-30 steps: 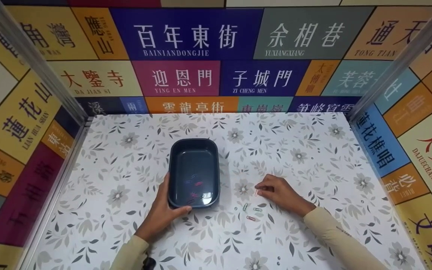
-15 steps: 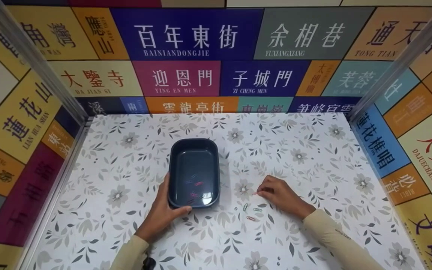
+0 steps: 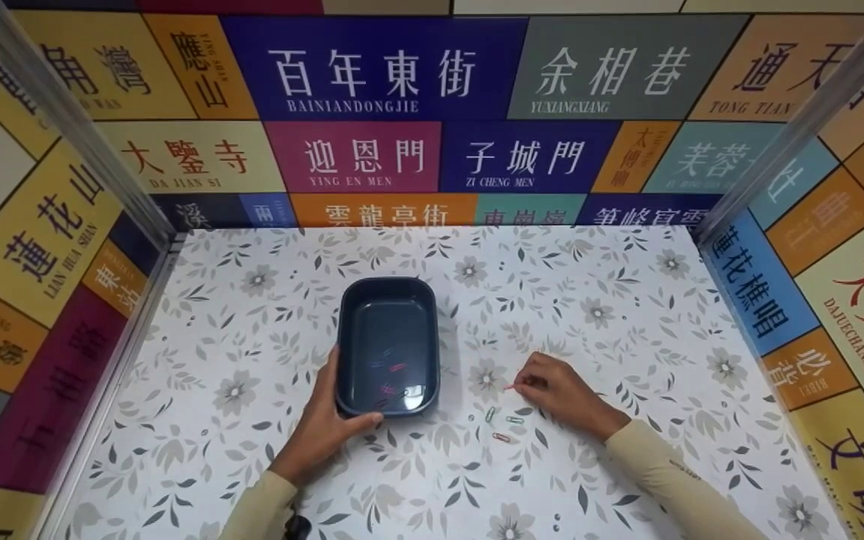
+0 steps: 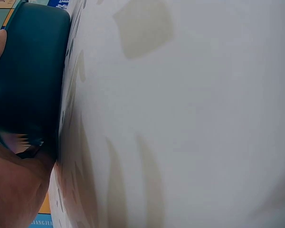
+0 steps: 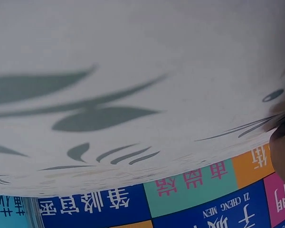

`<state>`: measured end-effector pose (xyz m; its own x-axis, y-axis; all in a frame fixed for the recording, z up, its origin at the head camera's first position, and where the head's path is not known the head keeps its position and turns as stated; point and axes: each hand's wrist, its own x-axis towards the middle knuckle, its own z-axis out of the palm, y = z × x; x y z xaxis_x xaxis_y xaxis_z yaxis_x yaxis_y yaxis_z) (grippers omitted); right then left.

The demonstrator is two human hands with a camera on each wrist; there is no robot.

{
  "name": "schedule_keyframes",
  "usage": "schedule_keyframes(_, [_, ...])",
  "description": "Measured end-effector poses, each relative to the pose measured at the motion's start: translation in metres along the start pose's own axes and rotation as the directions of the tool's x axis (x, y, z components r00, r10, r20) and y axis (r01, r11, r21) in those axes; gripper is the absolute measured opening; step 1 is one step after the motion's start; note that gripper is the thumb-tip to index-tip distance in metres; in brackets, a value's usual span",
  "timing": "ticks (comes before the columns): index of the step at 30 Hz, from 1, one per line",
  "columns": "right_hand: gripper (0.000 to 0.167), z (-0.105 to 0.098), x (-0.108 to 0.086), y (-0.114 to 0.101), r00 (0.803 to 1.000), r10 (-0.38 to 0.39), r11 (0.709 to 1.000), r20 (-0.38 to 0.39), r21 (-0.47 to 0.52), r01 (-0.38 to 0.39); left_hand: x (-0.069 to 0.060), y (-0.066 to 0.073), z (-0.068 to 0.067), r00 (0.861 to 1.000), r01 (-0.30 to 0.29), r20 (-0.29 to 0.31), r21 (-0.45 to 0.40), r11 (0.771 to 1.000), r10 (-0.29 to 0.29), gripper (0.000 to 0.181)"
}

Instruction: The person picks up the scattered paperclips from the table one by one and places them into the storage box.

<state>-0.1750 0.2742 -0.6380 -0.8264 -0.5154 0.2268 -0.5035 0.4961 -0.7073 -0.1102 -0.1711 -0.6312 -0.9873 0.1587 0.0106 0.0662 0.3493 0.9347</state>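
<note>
Just left of the middle of the table (image 3: pixel 627 289), a dark blue tray (image 3: pixel 388 322) is held by the left hand (image 3: pixel 327 424). Its left side is gripped by the fingers, and its near edge is held by the thumb.

To the right of the tray, a small pink paper clip (image 3: pixel 509 387) is pinched by the right hand (image 3: pixel 567 394) between thumb and fingers. Whether the table is touched by it cannot be told.

On the near side of that clip, three more are spread out: a left green clip (image 3: pixel 490 413), a right green clip (image 3: pixel 514 420) and a red clip (image 3: pixel 501 436), which is placed nearest.

Inside the tray, blue clips (image 3: pixel 377 364) and pink clips (image 3: pixel 398 367) are scattered over the near half. They are hard to count.

Both arms are covered by tan sleeves (image 3: pixel 649 454). Grey flowers and leaves are printed all over the white table top. At the far side, left and right, walls (image 3: pixel 372 45) are covered with bright blocks and big writing.
</note>
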Motion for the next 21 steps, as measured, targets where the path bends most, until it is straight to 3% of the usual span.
schedule_keyframes(6, [0.008,-0.002,-0.002,-0.002,1.0,0.02,1.0,-0.003,0.014,-0.019,0.001,-0.002,0.002,1.0,0.011,-0.01,-0.01,1.0,-0.012,0.137])
schedule_keyframes(15, [0.01,-0.003,0.0,-0.008,0.999,-0.023,0.998,-0.049,0.054,0.026,-0.002,0.002,0.0,1.0,-0.006,-0.008,-0.004,1.0,0.006,0.134])
schedule_keyframes(21, [0.01,-0.002,0.0,-0.011,0.999,-0.032,0.998,-0.04,0.058,0.035,-0.002,0.001,0.001,1.0,-0.009,-0.013,-0.007,1.0,0.009,0.133])
